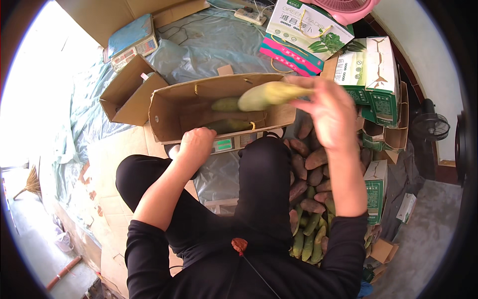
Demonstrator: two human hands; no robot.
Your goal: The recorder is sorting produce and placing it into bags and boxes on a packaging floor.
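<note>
My right hand [326, 107], blurred by motion, grips the narrow end of a pale green radish [264, 96]. It holds the radish tilted over the right half of an open cardboard box [172, 130]. Inside the box lie two more green radishes, one towards the far wall [225, 104] and one along the near wall [226, 125], partly hidden by the rim. The fingers of my left hand [195, 144] are curled over the near rim of the box. Just below that rim shows a scale [236, 144] with a lit green display.
To the right of my knees lies a pile of radishes [311, 199], some reddish-brown, others green. Printed cartons [381, 79] and a pink fan [343, 7] stand at the right and back. A smaller open box [132, 89] and another scale [132, 40] are at the far left.
</note>
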